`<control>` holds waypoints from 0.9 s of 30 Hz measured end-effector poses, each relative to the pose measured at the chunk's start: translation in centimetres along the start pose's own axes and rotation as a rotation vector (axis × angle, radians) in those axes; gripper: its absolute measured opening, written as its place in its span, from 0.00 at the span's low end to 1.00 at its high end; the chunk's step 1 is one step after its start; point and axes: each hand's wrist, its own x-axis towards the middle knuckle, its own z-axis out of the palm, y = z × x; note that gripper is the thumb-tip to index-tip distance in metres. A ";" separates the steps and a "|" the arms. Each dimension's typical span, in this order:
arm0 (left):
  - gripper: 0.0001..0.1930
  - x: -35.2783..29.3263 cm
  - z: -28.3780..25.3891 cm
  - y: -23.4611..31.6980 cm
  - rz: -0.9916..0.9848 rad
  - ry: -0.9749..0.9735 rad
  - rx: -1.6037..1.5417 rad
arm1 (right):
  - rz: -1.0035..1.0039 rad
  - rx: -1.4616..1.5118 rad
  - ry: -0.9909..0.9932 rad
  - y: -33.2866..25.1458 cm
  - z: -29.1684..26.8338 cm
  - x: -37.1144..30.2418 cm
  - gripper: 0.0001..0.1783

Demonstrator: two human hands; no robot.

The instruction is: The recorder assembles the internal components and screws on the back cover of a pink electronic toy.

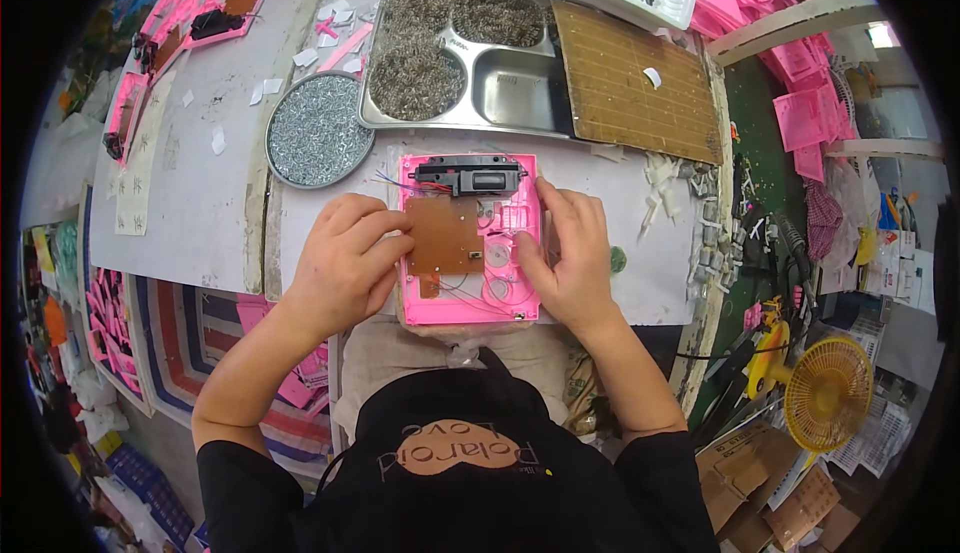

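Observation:
A pink plastic casing (463, 309) lies open-side up in front of me. Inside it sits a flat brown circuit board (440, 228), with a black plastic module (480, 180) along the far end. Thin wires run from the module and loop across the near part. My left hand (350, 251) has its fingers curled, their tips at the board's left edge by the casing wall. With its thumb reaching over the rim, my right hand (572, 253) grips the casing's right side, fingers along the outside. The left thumb is partly hidden.
Beyond the casing stands a steel compartment tray (372, 93) holding many small metal parts. A round dish of screws (320, 130) is left of it, a brown panel (635, 83) right. White plastic pieces (657, 188) lie near the table's right edge. A yellow fan (828, 394) stands lower right.

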 end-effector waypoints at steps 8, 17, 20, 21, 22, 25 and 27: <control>0.19 1.2 3.1 6.2 -0.081 0.052 -0.210 | 0.545 0.679 0.078 0.0 -0.1 -1.1 0.17; 0.32 3.6 3.6 8.1 -0.119 -0.174 -0.180 | 0.297 0.558 0.194 -1.1 -0.7 -3.1 0.16; 0.29 2.2 4.4 8.4 -0.009 -0.078 -0.216 | -0.145 0.646 -0.323 -4.2 -5.9 -3.1 0.15; 0.24 1.3 4.8 8.2 0.095 -0.078 -0.193 | -0.266 0.742 -0.533 -5.4 -7.3 -2.8 0.15; 0.22 0.9 4.6 8.1 0.139 -0.102 -0.213 | -0.266 0.927 -0.625 -6.4 -7.9 -2.5 0.16; 0.18 0.0 3.9 7.8 0.259 -0.051 -0.268 | 0.185 1.092 -0.177 -5.4 -7.6 -3.3 0.19; 0.16 -0.8 4.0 7.5 0.266 -0.002 -0.266 | 0.073 0.619 -0.086 -4.5 -5.3 -2.0 0.19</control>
